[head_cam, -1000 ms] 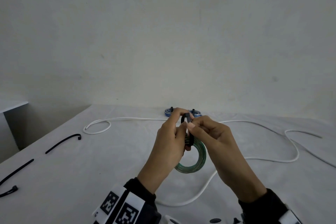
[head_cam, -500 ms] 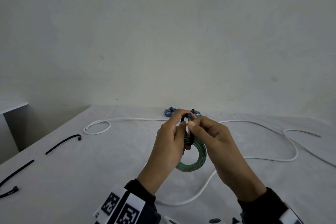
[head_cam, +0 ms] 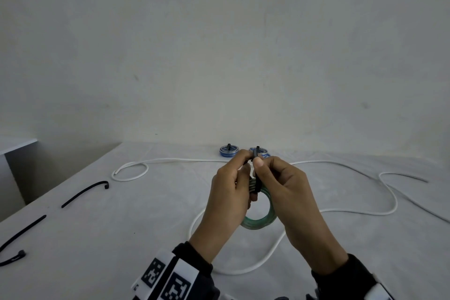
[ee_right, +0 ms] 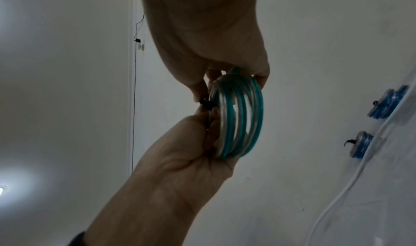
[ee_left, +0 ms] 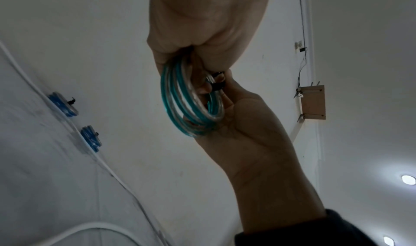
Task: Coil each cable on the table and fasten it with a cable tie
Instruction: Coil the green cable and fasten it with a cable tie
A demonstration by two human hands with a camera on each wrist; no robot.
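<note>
Black cable tie [head_cam: 255, 153] pinched by both hands around green coil [head_cam: 258, 223].

head view above, wrist views below, sharing hands [head_cam: 258, 192]

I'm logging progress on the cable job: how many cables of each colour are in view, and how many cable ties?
Green coil, held: 1
Blue coils, tied, on the table: 2
White cable, loose on the table: 1
Black cable ties: 1 on the green coil, 2 on the blue coils, 3 spare at left: 6
Total: 10
</note>
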